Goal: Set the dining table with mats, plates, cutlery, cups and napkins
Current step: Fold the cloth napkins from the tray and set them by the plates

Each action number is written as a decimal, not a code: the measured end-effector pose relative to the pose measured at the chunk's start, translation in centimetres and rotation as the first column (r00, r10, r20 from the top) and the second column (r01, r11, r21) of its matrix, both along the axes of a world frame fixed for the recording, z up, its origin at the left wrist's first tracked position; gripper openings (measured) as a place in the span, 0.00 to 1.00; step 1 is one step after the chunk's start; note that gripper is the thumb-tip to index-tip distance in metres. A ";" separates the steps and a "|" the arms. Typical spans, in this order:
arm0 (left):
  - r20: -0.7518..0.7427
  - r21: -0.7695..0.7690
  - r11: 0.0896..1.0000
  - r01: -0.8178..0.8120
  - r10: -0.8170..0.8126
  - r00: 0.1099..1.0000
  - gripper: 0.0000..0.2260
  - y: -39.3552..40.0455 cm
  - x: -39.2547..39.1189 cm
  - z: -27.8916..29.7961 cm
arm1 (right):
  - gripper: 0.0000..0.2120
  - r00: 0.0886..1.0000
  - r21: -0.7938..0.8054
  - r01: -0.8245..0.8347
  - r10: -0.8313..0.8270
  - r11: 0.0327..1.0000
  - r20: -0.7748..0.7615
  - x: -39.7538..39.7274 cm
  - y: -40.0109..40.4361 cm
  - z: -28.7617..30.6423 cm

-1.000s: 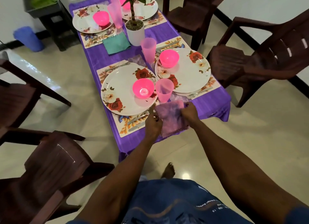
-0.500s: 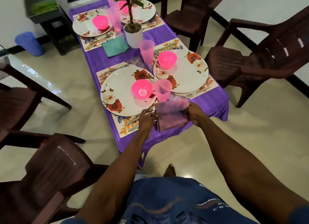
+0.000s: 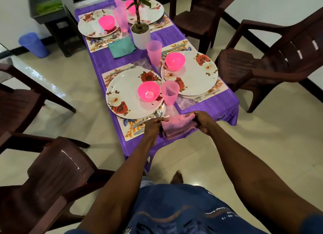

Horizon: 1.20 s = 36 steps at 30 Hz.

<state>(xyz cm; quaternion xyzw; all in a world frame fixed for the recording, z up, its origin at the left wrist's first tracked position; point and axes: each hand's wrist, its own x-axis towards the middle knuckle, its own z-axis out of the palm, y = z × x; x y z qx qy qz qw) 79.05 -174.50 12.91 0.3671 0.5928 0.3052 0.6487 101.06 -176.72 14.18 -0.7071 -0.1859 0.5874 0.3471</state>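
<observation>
**Two hands on one pink napkin at the near end of the table**

Both of your hands hold a folded pink cloth napkin with zigzag edges just above the near edge of the purple-covered dining table. Your left hand pinches the napkin's left end with curled fingers; your right hand grips its right end, fingers wrapped over the top fold.

Take the white pot with the green plant at the table's middle as your landmark. On your side of the pot, to its left, a white round plate with red roses sits on a floral place mat and carries a bright pink plastic bowl; a translucent pink plastic cup stands touching that plate's right edge. The napkin hangs just nearer to you than this cup, beside the mat's right edge, where a metal spoon lies. On your side of the pot, to its right, a second rose plate holds another pink bowl, with a fork on its near side. Just beside the pot's left, a teal folded napkin lies flat on the cloth.
</observation>
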 end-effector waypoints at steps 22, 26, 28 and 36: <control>-0.416 0.333 0.909 0.249 -0.095 0.905 0.13 -1.7 2.1 -3.5 | 0.07 0.820 0.154 -0.152 0.037 0.976 0.572 -2.2 1.9 -2.5; -0.681 0.317 0.833 0.453 -0.133 0.721 0.13 -2.2 2.2 -3.4 | 0.09 0.616 0.093 -0.297 0.116 0.950 0.779 -2.6 1.6 -3.5; -0.833 0.354 0.700 0.620 -0.066 0.549 0.15 -2.8 1.9 -3.3 | 0.12 0.391 0.064 -0.412 0.113 0.909 0.913 -2.9 1.1 -3.6; -0.917 0.212 0.436 0.875 -0.222 0.333 0.30 -3.6 2.7 -5.1 | 0.14 0.213 0.055 -0.707 0.138 0.705 0.967 -2.9 -1.1 -4.5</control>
